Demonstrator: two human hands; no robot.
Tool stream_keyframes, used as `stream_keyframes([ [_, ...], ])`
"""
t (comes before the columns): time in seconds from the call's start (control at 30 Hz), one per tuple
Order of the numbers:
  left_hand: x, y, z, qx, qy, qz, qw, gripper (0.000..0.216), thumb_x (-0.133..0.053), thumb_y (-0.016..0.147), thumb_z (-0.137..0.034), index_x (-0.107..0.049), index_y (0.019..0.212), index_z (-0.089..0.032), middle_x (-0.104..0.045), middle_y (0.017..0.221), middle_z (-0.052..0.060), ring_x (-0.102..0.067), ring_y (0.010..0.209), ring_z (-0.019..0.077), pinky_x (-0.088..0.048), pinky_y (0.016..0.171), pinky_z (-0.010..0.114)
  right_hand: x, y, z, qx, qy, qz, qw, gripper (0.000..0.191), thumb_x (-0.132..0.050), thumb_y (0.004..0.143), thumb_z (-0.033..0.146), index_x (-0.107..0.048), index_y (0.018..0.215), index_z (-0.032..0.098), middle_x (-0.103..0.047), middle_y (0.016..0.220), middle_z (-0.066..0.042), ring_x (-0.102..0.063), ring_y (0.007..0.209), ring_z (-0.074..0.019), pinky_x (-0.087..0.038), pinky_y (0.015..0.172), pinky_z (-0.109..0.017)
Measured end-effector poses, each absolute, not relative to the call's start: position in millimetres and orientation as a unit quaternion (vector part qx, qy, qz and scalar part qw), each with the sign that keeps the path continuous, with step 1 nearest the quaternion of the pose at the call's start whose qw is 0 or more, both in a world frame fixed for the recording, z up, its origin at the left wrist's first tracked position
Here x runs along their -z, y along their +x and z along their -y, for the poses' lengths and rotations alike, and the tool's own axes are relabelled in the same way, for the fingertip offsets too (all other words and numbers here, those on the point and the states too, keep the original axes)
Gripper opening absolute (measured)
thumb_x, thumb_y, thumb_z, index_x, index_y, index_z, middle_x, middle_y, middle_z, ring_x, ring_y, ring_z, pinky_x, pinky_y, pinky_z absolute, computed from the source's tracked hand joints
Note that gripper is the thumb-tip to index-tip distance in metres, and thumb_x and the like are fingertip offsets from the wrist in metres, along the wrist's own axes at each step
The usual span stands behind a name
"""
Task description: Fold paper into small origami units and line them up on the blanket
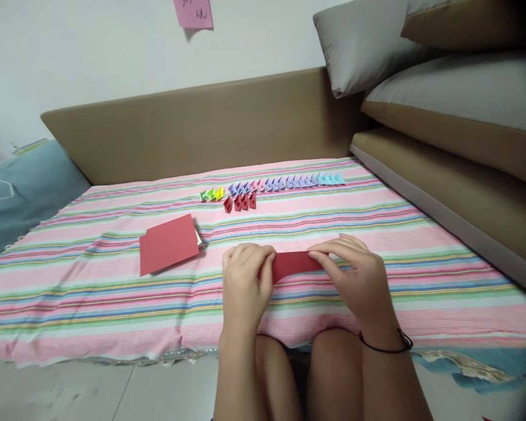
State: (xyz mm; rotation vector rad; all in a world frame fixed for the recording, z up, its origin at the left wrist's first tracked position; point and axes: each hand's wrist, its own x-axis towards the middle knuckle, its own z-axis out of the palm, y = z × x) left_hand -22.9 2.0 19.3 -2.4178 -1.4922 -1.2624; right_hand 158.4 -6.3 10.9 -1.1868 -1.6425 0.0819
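Observation:
A strip of folded red paper (pixel 294 264) stretches between my hands, above the striped cloth. My left hand (pixel 246 272) pinches its left end between thumb and fingers. At the right end, the thumb and fingertips of my right hand (pixel 357 272) grip the upper edge. To the left lies a stack of red paper sheets (pixel 170 244), with some paler sheets showing under its right side. Beyond my hands, several small dark red folded paper pieces (pixel 244 202) stand in a short row.
A long row of blue, purple and pink folded pieces (pixel 284 183) runs behind, with green and yellow ones (pixel 212 194) at its left. The striped cloth (pixel 114 292) covers the seat. Cushions (pixel 460 93) are piled at right; a brown backrest (pixel 201 126) stands behind.

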Motion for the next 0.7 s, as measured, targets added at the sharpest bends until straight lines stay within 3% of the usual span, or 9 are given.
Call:
stream_keyframes([
  [0.1, -17, -41, -5, 0.409, -0.752, 0.513, 0.063, 0.01, -0.052, 0.085, -0.014, -0.06, 0.083, -0.02, -0.067, 0.08, 0.001, -0.059, 0.082, 0.0178, -0.036, 0.08, 0.034, -8, 169, 9, -0.014, -0.521, 0.65, 0.553, 0.009, -0.064, 0.081, 0.019, -0.067, 0.073, 0.022, -0.072, 0.078, 0.0, -0.064, 0.077, -0.0167, -0.042, 0.093, -0.037],
  [0.23, -19, -49, -4, 0.453, -0.669, 0.575, 0.13, 0.01, -0.051, 0.085, -0.015, -0.06, 0.084, -0.02, -0.068, 0.083, 0.005, -0.058, 0.083, 0.0214, -0.038, 0.078, 0.036, -8, 173, 9, 0.02, -0.541, 0.62, 0.567, 0.007, -0.063, 0.081, 0.018, -0.067, 0.076, 0.021, -0.071, 0.078, -0.001, -0.063, 0.078, -0.018, -0.047, 0.081, -0.035],
  [0.4, -27, -15, 5, 0.428, -0.773, 0.465, 0.056, 0.019, -0.055, 0.085, -0.018, -0.061, 0.103, -0.021, -0.068, 0.1, 0.005, -0.056, 0.1, 0.0207, -0.036, 0.09, 0.036, -13, 152, 6, 0.006, -0.492, 0.7, 0.517, 0.011, -0.06, 0.083, 0.017, -0.065, 0.075, 0.021, -0.071, 0.077, 0.001, -0.063, 0.074, -0.0167, -0.041, 0.092, -0.042],
  [0.53, -28, 3, 7, 0.403, -0.786, 0.468, 0.029, 0.015, -0.051, 0.086, -0.013, -0.062, 0.087, -0.022, -0.07, 0.086, 0.001, -0.058, 0.088, 0.0173, -0.034, 0.087, 0.036, -17, 138, 6, -0.022, -0.476, 0.716, 0.51, 0.012, -0.059, 0.084, 0.016, -0.066, 0.075, 0.023, -0.071, 0.076, 0.003, -0.064, 0.075, -0.0157, -0.037, 0.097, -0.043],
  [0.7, -23, -25, 1, 0.425, -0.753, 0.499, 0.062, 0.017, -0.05, 0.083, -0.011, -0.063, 0.084, -0.022, -0.069, 0.082, 0.002, -0.059, 0.086, 0.0193, -0.034, 0.086, 0.038, -17, 154, 11, -0.027, -0.497, 0.682, 0.536, 0.01, -0.061, 0.082, 0.019, -0.067, 0.074, 0.023, -0.071, 0.078, 0.001, -0.064, 0.078, -0.0166, -0.039, 0.097, -0.042],
])
